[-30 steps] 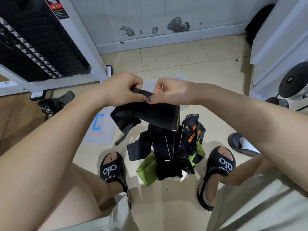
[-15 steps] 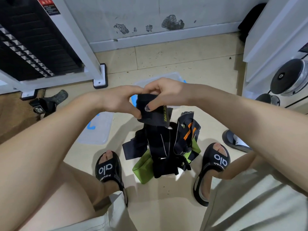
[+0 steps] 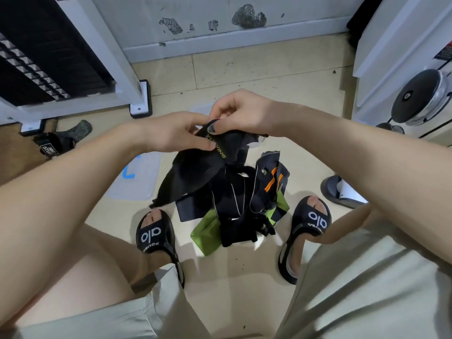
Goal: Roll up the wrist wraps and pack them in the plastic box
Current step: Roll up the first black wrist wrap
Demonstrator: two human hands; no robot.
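Black wrist wrap (image 3: 195, 172) hangs, seemingly half-rolled, above pile (image 3: 244, 206).

Bare forearms, dark-painted thumbnail (image 3: 210, 128), pale grey-green shorts (image 3: 362, 289), black "olo" sandals (image 3: 154, 234) w/ white lettering.

Plastic box (image 3: 200, 109) mostly hidden behind hands.

Black slide sandals (image 3: 155, 234) on beige floor tiles (image 3: 244, 77), weight stack (image 3: 49, 50) far-left.
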